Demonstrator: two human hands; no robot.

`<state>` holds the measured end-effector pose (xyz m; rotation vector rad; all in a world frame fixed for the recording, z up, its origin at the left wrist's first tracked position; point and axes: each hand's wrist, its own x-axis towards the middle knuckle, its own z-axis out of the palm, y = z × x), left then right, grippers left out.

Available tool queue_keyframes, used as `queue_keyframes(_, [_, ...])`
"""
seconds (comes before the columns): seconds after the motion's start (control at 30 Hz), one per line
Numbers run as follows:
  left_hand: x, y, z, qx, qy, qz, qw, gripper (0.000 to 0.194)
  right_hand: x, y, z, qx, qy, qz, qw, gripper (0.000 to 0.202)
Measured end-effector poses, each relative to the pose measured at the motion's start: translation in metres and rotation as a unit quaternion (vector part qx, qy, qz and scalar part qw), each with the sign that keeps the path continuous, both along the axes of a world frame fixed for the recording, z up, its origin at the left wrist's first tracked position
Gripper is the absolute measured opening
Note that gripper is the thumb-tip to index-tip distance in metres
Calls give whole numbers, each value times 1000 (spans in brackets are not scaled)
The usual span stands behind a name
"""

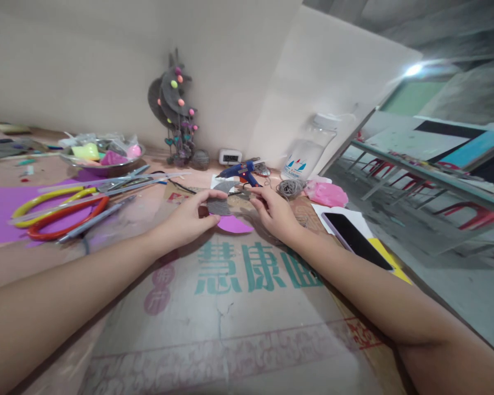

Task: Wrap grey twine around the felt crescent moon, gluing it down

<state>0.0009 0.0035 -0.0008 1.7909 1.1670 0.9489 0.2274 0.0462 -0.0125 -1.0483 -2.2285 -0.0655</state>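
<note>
Between the thumb and fingers of my left hand (191, 215) is a grey rounded piece (220, 202) with a fine lined surface, perhaps wound yarn. Just below it, a purple sheet piece (235, 224) lies close to the cardboard. My right hand (274, 213) is closed in a pinch to the right of the grey piece; what its fingertips hold is too small to make out. Beyond both hands lies a blue glue gun (241, 171) with a small red light. Grey yarn (291, 188) sits in a ball behind my right hand.
Printed cardboard (230, 334) covers the table. Scissors (66, 207), pens and purple sheets lie left, before a metal bowl (102, 167). A decorated grey moon (175, 104) stands against the wall. A water bottle (308, 148) and phone (356, 240) are right.
</note>
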Motion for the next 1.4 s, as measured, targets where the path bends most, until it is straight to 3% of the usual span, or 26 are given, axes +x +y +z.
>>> queue_keyframes(0.23, [-1,8,-11,-7,-56,-31,998,50,4,9,-7,-32,26,-45,998,33])
queue_keyframes(0.5, [-3,7,-10,-2,-43,-29,999,50,5,14,-8,-44,-46,-38,997,28])
queue_keyframes(0.63, [-2,8,-12,-4,-51,-33,998,51,-2,6,2,-25,20,22,999,20])
queue_keyframes(0.77, [-1,10,-15,9,-62,-45,997,51,-17,-14,12,-75,57,78,993,19])
queue_keyframes(0.87, [-2,10,-15,23,-54,-42,997,50,-23,-26,13,-31,46,97,994,20])
queue_keyframes(1.07, [-2,6,-9,6,-41,-40,998,51,-18,-27,5,106,-93,126,982,23])
queue_keyframes(1.4, [-2,10,-14,26,-45,-35,998,50,-18,-27,2,114,-143,143,973,25])
